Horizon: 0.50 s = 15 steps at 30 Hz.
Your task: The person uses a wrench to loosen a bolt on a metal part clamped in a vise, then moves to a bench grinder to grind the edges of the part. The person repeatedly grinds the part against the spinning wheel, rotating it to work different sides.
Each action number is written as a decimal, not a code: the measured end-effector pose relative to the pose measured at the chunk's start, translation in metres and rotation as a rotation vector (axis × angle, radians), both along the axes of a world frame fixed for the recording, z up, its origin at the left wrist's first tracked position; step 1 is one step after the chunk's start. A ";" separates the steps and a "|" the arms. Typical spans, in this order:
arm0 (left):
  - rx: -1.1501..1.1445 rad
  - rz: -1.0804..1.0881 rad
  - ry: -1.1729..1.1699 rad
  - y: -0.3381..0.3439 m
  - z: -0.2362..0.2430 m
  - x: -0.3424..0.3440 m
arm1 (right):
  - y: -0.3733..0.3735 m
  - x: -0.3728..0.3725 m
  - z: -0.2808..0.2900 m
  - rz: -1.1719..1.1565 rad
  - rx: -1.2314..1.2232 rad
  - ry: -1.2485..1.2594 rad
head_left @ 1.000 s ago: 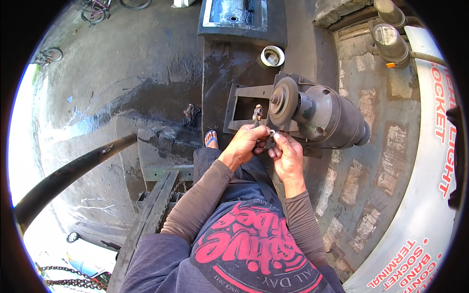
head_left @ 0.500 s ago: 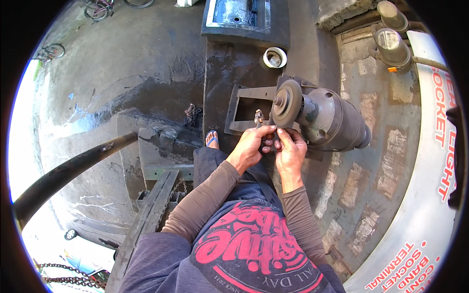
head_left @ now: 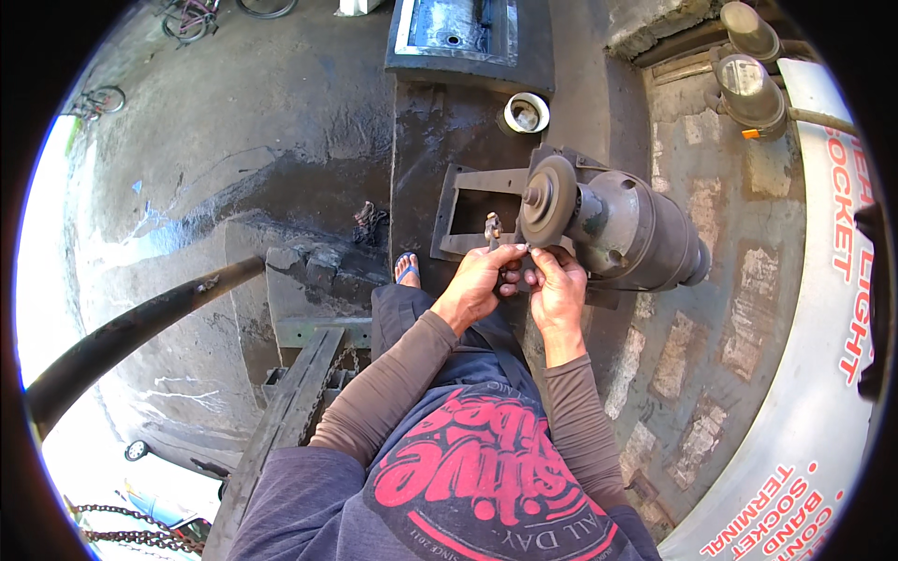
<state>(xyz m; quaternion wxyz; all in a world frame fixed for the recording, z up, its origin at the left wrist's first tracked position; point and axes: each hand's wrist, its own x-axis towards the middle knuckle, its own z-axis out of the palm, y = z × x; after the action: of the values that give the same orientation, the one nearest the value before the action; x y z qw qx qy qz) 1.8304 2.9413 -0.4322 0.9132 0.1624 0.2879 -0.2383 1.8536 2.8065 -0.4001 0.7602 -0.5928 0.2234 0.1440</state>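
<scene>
A bench grinder (head_left: 645,229) stands in front of me, its round grinding wheel (head_left: 549,198) on the left end of the motor. Just below the wheel's near edge, my left hand (head_left: 473,284) and my right hand (head_left: 557,292) come together with thumbs and fingertips pinched. Something small sits between the fingertips, mostly hidden, and I cannot make out its kind. Beyond my left fingers a small metal piece with a brass-coloured end (head_left: 493,224) sticks up. Whether the left hand holds that piece, I cannot tell.
A metal frame (head_left: 449,210) extends left of the wheel. Behind it are a white bucket (head_left: 526,113) and a basin (head_left: 454,28). A dark curved pipe (head_left: 150,323) and a steel beam (head_left: 290,402) with chain lie left. A printed white panel (head_left: 748,486) borders the right.
Both hands shift very slightly left beneath the wheel, fingers still pinched. The brass-ended piece moves a little to the left. The grinder stays in place.
</scene>
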 end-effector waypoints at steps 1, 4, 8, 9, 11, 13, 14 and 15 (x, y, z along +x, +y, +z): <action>-0.015 0.006 -0.006 0.000 0.002 0.000 | 0.002 0.000 0.002 -0.018 0.005 -0.015; -0.036 -0.005 -0.021 0.000 0.006 0.001 | 0.009 0.000 0.010 -0.057 0.040 -0.032; -0.101 0.005 -0.026 -0.003 0.006 -0.002 | 0.007 -0.001 0.011 -0.100 0.077 -0.049; -0.106 0.007 -0.005 -0.004 0.007 -0.003 | 0.007 -0.001 0.013 -0.126 0.089 -0.040; -0.106 -0.009 0.017 -0.003 0.009 -0.007 | 0.007 -0.002 0.021 -0.179 0.118 -0.023; -0.097 -0.046 0.018 0.002 0.009 -0.012 | -0.004 -0.010 0.020 -0.041 -0.163 -0.094; -0.073 -0.076 -0.003 0.005 0.012 -0.014 | -0.004 -0.014 0.024 0.029 -0.301 -0.129; -0.050 -0.091 0.003 0.008 0.015 -0.015 | -0.005 -0.020 0.030 0.163 -0.525 -0.305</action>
<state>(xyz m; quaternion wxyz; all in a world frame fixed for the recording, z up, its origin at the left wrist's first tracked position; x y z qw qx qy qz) 1.8153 2.9493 -0.4171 0.9047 0.1523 0.2756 -0.2869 1.8338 2.8017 -0.3706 0.5919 -0.7996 0.0880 0.0511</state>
